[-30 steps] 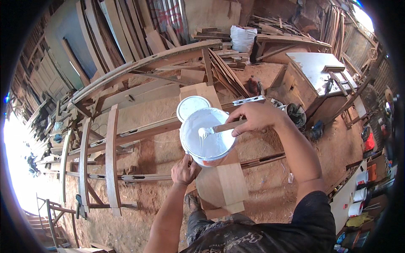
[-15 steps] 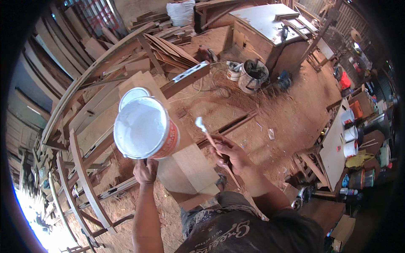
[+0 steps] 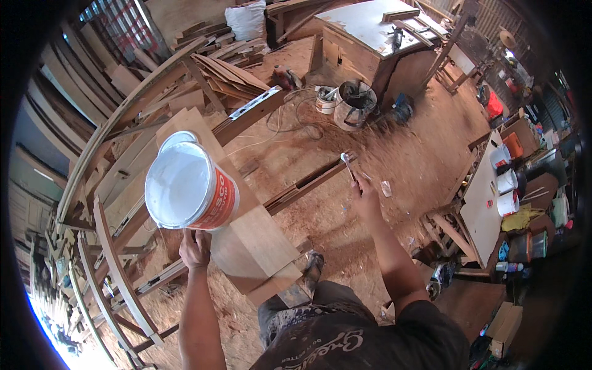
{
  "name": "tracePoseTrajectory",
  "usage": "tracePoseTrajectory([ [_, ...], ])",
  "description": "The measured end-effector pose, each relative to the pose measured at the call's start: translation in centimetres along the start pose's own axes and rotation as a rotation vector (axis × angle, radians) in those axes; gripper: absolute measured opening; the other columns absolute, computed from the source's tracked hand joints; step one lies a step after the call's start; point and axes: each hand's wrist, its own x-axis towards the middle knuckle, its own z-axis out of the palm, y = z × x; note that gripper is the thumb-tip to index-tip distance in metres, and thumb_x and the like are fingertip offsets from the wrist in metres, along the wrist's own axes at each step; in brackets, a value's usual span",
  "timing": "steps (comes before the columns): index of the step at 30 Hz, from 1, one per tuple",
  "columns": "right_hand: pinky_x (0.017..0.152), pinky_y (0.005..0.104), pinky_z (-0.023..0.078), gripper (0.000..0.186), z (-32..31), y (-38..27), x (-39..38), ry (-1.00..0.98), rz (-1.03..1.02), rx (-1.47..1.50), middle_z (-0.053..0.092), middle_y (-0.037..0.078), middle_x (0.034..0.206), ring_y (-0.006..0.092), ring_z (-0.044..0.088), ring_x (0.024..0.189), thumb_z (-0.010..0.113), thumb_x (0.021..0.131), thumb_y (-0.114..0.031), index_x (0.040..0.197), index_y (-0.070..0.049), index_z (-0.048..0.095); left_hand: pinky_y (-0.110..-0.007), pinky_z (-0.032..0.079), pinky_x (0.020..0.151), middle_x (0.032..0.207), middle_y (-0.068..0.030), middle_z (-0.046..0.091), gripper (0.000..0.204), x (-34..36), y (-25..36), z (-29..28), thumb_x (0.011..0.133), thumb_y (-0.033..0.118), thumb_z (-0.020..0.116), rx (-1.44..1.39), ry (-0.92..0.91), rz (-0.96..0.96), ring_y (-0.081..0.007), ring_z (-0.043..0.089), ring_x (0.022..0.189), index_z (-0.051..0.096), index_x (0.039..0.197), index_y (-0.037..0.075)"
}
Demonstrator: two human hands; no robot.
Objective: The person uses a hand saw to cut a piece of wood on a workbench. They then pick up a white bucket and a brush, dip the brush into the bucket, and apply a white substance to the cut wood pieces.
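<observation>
A white bucket (image 3: 209, 213) with an orange-red label tilts toward me, its inside coated white and holding white material. My left hand (image 3: 195, 249) supports it from below, fingers curled at its lower edge and partly hidden. Behind its rim shows a second round white rim, perhaps a lid (image 3: 179, 139). Well to the right, over the dirt floor, my right hand (image 3: 366, 196) grips a thin wooden stick (image 3: 349, 167) whose tip is covered in white. The stick is apart from the bucket. Flat plywood pieces (image 3: 261, 245) lie beneath the bucket and in front of my legs.
A curved wooden frame (image 3: 111, 246) stands to the left. A long timber beam (image 3: 308, 185) lies across the floor. A dirty bucket (image 3: 354, 106) and a small white pail (image 3: 325, 100) sit near a white-topped bench (image 3: 364, 28). On the right, a worktable (image 3: 487, 209) carries several containers.
My right hand has swung away to the right and forward with the stick, its arm stretching out. The bucket and my left hand have shifted slightly left in view.
</observation>
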Motion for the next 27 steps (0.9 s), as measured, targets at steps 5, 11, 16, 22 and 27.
tracePoseTrajectory([
  [5, 0.082, 0.0514, 0.056, 0.039, -0.8, -5.6, -2.4, -0.158, -0.024, -0.304, 0.068, 0.021, 0.112, 0.043, 0.068, 0.098, 0.058, 0.104, -0.017, 0.143, -0.013, 0.06, -0.056, 0.053, 0.077, 0.093, -0.0227, 0.073, 0.053, -0.3, -1.2, 0.7, 0.105, 0.055, 0.045, 0.015, 0.014, -0.011, -0.048, 0.069, 0.088, 0.062, 0.126, 0.01],
  [11, 0.08, 0.054, 0.056, 0.043, -0.8, -9.6, -4.9, -0.298, -0.058, -0.43, 0.066, 0.019, 0.115, 0.0424, 0.069, 0.097, 0.059, 0.101, -0.015, 0.144, -0.013, 0.057, -0.055, 0.054, 0.077, 0.092, -0.0185, 0.075, 0.052, -0.1, -0.9, 0.5, 0.105, 0.053, 0.046, 0.031, -0.031, -0.053, -0.0457, 0.071, 0.087, 0.06, 0.132, 0.011],
  [16, 0.081, 0.0527, 0.057, 0.042, -1.4, -12.6, -5.4, -0.402, -0.18, -0.379, 0.067, 0.02, 0.112, 0.0423, 0.069, 0.096, 0.06, 0.1, -0.016, 0.142, -0.012, 0.059, -0.057, 0.054, 0.08, 0.094, -0.0162, 0.077, 0.058, 0.1, -1.4, 1.0, 0.103, 0.054, 0.046, 0.057, -0.025, -0.053, -0.0448, 0.072, 0.087, 0.053, 0.146, 0.015],
  [22, 0.082, 0.0532, 0.056, 0.038, -4.2, -12.2, -2.2, -0.411, -0.164, -0.382, 0.068, 0.022, 0.114, 0.0438, 0.069, 0.096, 0.061, 0.099, -0.015, 0.137, -0.011, 0.063, -0.055, 0.055, 0.083, 0.096, -0.0162, 0.078, 0.061, 0.2, -1.5, 0.7, 0.102, 0.055, 0.048, 0.077, -0.073, -0.109, -0.0431, 0.073, 0.091, 0.051, 0.152, 0.02],
  [27, 0.084, 0.0556, 0.055, 0.038, -3.1, -6.6, 0.9, -0.254, -0.086, -0.22, 0.068, 0.024, 0.111, 0.045, 0.069, 0.098, 0.061, 0.099, -0.014, 0.137, -0.01, 0.063, -0.056, 0.055, 0.081, 0.095, -0.0173, 0.078, 0.061, 0.2, -2.0, 0.9, 0.102, 0.053, 0.05, 0.065, -0.08, -0.074, -0.0434, 0.073, 0.09, 0.048, 0.153, 0.02],
])
